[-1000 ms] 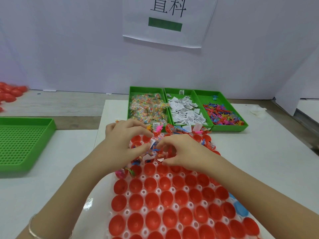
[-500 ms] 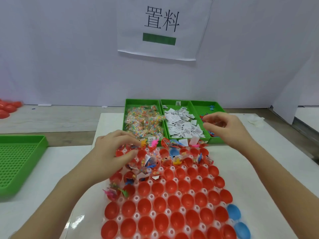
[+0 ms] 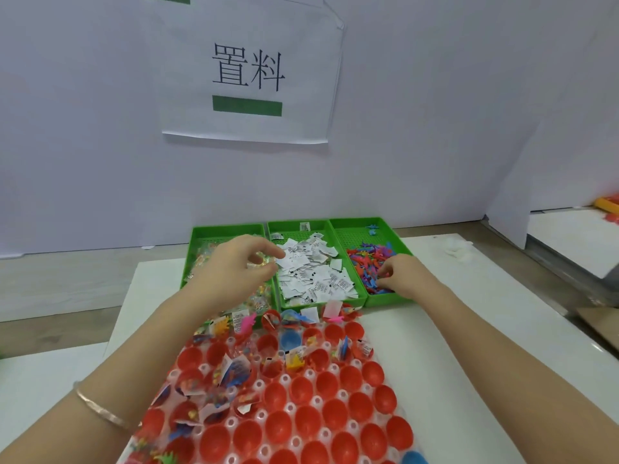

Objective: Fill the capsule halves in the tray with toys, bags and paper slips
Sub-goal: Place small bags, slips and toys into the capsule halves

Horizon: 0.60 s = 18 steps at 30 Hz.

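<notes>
A clear tray [image 3: 341,394] of red capsule halves [image 3: 306,418] lies in front of me; the far and left halves hold toys, bags and slips, and one far half is blue [image 3: 290,339]. Behind it stand three green bins: bags [image 3: 259,298], paper slips [image 3: 318,276], and colourful toys [image 3: 368,259]. My left hand [image 3: 239,271] hovers over the bag bin, its curved index finger reaching to the slips' edge, with nothing visibly held. In the toy bin, my right hand [image 3: 402,276] has its fingertips curled into the pile, pinching toys.
A paper sign [image 3: 251,78] hangs on the white wall behind the bins. A crumpled white scrap [image 3: 455,251] lies at the table's far right. A lower white surface [image 3: 569,242] sits further right. The table drops to a wooden top [image 3: 83,283] on the left.
Both hands left the tray and moved back to the bins: the left to the bag bin's right edge, the right down into the toy pile. My view tilted upward.
</notes>
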Each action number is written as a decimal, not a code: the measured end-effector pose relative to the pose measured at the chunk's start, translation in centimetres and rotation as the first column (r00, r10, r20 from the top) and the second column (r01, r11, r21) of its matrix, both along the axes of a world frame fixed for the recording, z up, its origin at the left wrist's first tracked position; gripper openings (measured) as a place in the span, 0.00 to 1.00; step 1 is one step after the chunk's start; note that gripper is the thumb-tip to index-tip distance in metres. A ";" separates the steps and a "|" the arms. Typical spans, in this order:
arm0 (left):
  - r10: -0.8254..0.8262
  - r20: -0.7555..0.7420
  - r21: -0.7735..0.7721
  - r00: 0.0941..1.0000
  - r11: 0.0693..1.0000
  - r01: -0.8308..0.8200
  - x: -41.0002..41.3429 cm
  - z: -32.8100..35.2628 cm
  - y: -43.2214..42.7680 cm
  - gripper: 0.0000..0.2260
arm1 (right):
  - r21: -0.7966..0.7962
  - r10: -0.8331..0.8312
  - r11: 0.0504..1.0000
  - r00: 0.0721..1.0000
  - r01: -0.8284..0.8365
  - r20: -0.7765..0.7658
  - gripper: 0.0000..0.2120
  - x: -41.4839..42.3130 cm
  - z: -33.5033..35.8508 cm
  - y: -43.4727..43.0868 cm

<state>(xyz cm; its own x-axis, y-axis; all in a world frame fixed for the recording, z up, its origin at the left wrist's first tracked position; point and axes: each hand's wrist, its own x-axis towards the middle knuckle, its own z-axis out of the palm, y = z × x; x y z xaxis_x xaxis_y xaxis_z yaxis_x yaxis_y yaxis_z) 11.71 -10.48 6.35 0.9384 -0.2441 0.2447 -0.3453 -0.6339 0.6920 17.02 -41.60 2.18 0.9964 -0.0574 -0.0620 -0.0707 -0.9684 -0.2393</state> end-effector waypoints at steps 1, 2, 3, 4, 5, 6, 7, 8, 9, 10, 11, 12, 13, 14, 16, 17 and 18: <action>0.000 -0.006 0.003 1.000 1.000 0.000 0.2 -0.3 -0.2 0.07 | -0.014 0.008 1.000 1.000 -0.008 -0.007 0.08 0.0 0.1 -0.1; 0.000 -0.012 0.016 1.000 1.000 0.000 0.4 -0.6 -0.4 0.07 | -0.020 0.010 1.000 1.000 -0.010 -0.001 0.06 0.0 0.1 -0.2; 0.000 -0.021 0.035 1.000 0.999 0.001 0.5 -0.9 -0.4 0.08 | -0.005 0.004 1.000 1.000 -0.004 0.017 0.04 -0.1 0.2 -0.3; 0.000 -0.032 0.053 0.999 0.999 0.001 0.6 -1.2 -0.4 0.08 | 0.046 -0.010 0.999 0.999 0.008 0.043 0.03 -0.3 0.2 -0.6; 0.002 -0.043 0.065 0.999 0.998 0.001 0.7 -1.4 -0.3 0.08 | 0.127 -0.034 0.992 0.996 0.024 0.078 0.04 -0.5 0.1 -0.9; 0.004 -0.051 0.075 0.999 0.997 0.000 0.9 -1.5 -0.3 0.09 | 0.220 -0.065 0.975 0.992 0.039 0.113 0.05 -0.6 0.1 -1.3; 0.007 -0.055 0.089 0.998 0.996 -0.003 1.2 -1.5 -0.3 0.09 | 0.310 -0.095 0.950 0.985 0.047 0.142 0.06 -0.8 0.0 -1.8; 0.012 -0.062 0.110 0.998 0.994 -0.005 1.5 -1.5 -0.5 0.10 | 0.390 -0.115 0.920 0.981 0.045 0.159 0.05 -0.9 0.0 -2.2; 0.011 -0.073 0.136 0.997 0.991 -0.001 1.9 -1.5 -0.8 0.10 | 0.453 -0.117 0.891 0.979 0.029 0.169 0.05 -1.0 -0.1 -2.6; 0.003 -0.086 0.169 0.996 0.986 0.011 2.5 -1.4 -1.2 0.10 | 0.490 -0.108 0.872 0.979 0.008 0.175 0.04 -1.0 -0.1 -2.8; -0.009 -0.100 0.207 0.995 0.978 0.030 3.0 -1.4 -1.8 0.10 | 0.487 -0.093 0.873 0.978 -0.008 0.184 0.03 -1.0 -0.2 -2.9; -0.026 -0.112 0.245 0.993 0.968 0.053 3.5 -1.3 -2.5 0.10 | 0.464 -0.082 0.886 0.977 -0.020 0.197 0.03 -1.0 -0.3 -2.9; -0.047 -0.119 0.277 0.992 0.958 0.079 3.9 -1.3 -3.3 0.10 | 0.433 -0.076 0.901 0.974 -0.025 0.214 0.04 -1.0 -0.4 -2.9; -0.072 -0.121 0.305 0.990 0.946 0.106 4.3 -1.3 -4.1 0.11 | 0.414 -0.078 0.910 0.971 -0.024 0.226 0.06 -1.0 -0.5 -2.8; -0.121 -0.144 0.357 0.982 0.919 0.166 5.0 -1.7 -5.8 0.16 | 0.400 -0.095 0.916 0.963 -0.015 0.253 0.06 -1.1 -0.5 -2.6; -0.137 -0.168 0.405 0.976 0.893 0.195 5.2 -2.1 -6.5 0.18 | 0.396 -0.105 0.918 0.955 -0.014 0.276 0.06 -1.2 -0.5 -2.5; -0.144 -0.185 0.485 0.972 0.847 0.218 5.5 -2.5 -7.3 0.20 | 0.399 -0.116 0.917 0.946 -0.015 0.302 0.06 -1.3 -0.5 -2.4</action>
<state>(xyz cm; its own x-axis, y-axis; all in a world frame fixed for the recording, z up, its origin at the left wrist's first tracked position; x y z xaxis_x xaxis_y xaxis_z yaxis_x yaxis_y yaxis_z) 17.22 -17.73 3.84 0.8801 -0.4675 -0.0830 -0.4141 -0.8413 0.3476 15.73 -43.98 1.63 0.9638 -0.1447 0.2239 0.0246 -0.7879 -0.6153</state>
